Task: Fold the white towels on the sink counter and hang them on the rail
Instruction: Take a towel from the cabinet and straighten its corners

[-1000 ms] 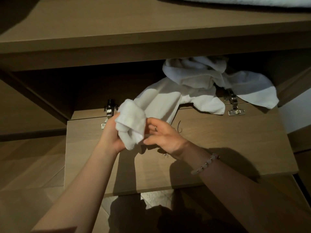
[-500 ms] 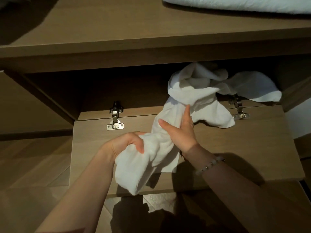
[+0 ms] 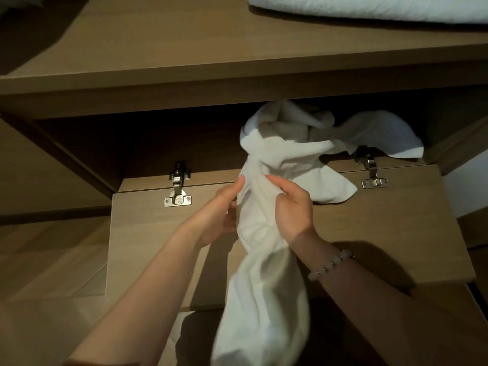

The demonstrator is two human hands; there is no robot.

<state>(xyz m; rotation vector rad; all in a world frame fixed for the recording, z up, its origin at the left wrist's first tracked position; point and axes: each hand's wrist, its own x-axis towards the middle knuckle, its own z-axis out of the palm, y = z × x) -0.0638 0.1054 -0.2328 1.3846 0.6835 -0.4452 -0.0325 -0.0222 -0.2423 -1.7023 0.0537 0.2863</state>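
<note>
A bunched white towel (image 3: 266,286) runs from a dark cabinet opening down over the lowered wooden flap door (image 3: 383,228) and hangs toward me. My right hand (image 3: 293,210), a bead bracelet on its wrist, grips the towel's middle from the right. From the left, my left hand (image 3: 221,210) holds the same stretch, thumb up along the cloth. More crumpled white towel (image 3: 380,133) lies in the cabinet opening behind. No rail shows in view.
A wooden counter top (image 3: 211,43) spans above the opening, with a folded white towel (image 3: 369,6) at its far right. Two metal hinges (image 3: 178,186) (image 3: 371,167) join the flap door to the cabinet. Wood-look floor (image 3: 47,273) lies to the left.
The towel has been drawn farther out of the cabinet and now hangs much lower. My left hand moved up from the towel's lower bunch to beside my right hand, which now grips the cloth.
</note>
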